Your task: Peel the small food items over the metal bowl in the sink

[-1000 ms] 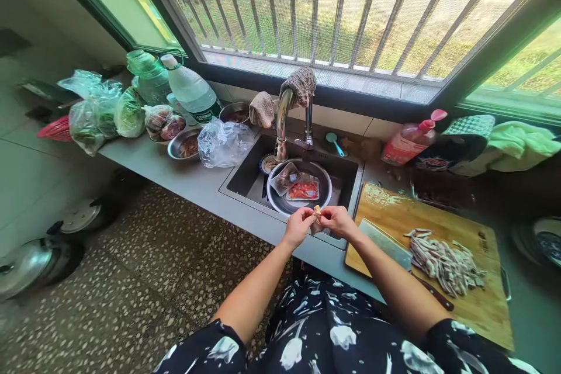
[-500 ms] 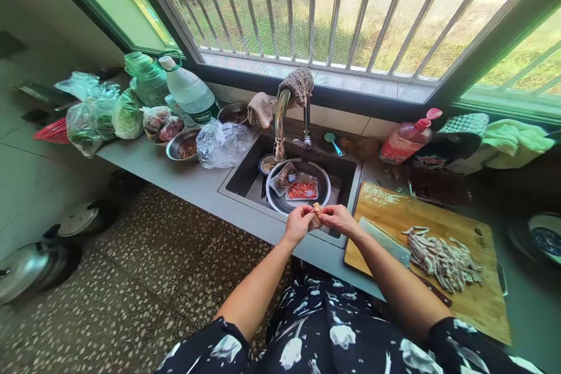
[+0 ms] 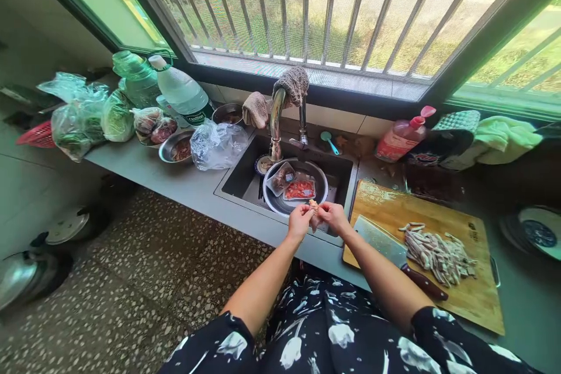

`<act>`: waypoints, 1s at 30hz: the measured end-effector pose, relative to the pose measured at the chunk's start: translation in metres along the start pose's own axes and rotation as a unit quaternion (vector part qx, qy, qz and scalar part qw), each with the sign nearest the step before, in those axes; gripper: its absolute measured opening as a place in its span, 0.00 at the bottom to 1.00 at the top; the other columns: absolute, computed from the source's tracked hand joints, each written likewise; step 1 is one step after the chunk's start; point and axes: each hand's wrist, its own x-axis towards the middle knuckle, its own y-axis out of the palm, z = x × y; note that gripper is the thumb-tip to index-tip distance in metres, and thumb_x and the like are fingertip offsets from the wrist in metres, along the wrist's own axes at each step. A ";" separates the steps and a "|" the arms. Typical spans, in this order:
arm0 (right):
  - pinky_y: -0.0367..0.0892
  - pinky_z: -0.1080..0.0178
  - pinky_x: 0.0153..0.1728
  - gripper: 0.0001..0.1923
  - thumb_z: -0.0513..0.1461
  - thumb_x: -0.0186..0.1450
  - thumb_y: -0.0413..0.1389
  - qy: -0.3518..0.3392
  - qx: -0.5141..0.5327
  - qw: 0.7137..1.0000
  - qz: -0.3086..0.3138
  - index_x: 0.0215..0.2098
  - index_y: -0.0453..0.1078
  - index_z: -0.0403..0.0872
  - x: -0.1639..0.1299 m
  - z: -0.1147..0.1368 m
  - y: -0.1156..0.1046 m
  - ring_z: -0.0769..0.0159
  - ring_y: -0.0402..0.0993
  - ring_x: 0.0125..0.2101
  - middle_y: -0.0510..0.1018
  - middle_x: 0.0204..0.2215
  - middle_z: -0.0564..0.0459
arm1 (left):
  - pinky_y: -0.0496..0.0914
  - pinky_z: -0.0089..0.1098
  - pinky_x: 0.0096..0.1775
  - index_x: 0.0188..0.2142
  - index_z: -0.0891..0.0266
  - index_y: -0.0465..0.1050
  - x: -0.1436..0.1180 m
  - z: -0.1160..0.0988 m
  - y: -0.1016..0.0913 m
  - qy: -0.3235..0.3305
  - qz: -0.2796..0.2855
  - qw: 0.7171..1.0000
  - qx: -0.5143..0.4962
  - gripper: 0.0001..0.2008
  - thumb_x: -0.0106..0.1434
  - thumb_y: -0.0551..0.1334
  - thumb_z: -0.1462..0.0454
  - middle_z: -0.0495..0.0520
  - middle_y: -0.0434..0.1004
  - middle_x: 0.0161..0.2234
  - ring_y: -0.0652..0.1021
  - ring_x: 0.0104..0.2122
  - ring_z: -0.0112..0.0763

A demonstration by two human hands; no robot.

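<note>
we are handling a small piece (image 3: 314,220) at the sink (image 3: 239,177)
left hand (image 3: 298,222) and right hand (image 3: 334,217) are pinching it; we are best keeping that pinch light

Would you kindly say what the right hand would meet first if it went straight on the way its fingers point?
Past the small pinkish piece it holds, the right hand would probably meet the left hand first, though depth there is hard to judge.

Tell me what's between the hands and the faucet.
A metal bowl in the sink, holding a red packet and a clear pack with dark contents; it shows in the head view.
</note>
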 end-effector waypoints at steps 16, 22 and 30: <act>0.58 0.71 0.22 0.12 0.43 0.56 0.49 0.004 0.023 0.999 0.023 0.29 0.71 0.45 -0.003 0.021 -0.006 0.72 0.65 0.20 0.73 0.20 0.55 | 0.68 0.28 0.33 0.34 0.66 0.65 0.000 -0.003 0.009 0.028 -0.018 0.998 -0.061 0.18 0.48 0.64 0.57 0.54 0.73 0.31 0.74 0.29 0.28; 0.57 0.70 0.24 0.11 0.39 0.54 0.47 -0.027 -0.025 0.998 -0.048 0.24 0.70 0.45 -0.004 0.026 -0.011 0.72 0.63 0.20 0.71 0.19 0.55 | 0.67 0.30 0.36 0.33 0.66 0.69 0.003 -0.008 0.011 0.062 -0.005 0.996 -0.071 0.15 0.51 0.62 0.56 0.54 0.74 0.30 0.73 0.30 0.28; 0.58 0.71 0.18 0.13 0.45 0.53 0.50 0.091 0.219 0.971 0.001 0.30 0.66 0.44 -0.001 0.024 -0.013 0.74 0.60 0.17 0.69 0.19 0.56 | 0.67 0.27 0.30 0.34 0.67 0.67 -0.001 -0.018 0.015 0.019 0.019 0.982 -0.187 0.17 0.50 0.63 0.57 0.53 0.72 0.29 0.72 0.26 0.26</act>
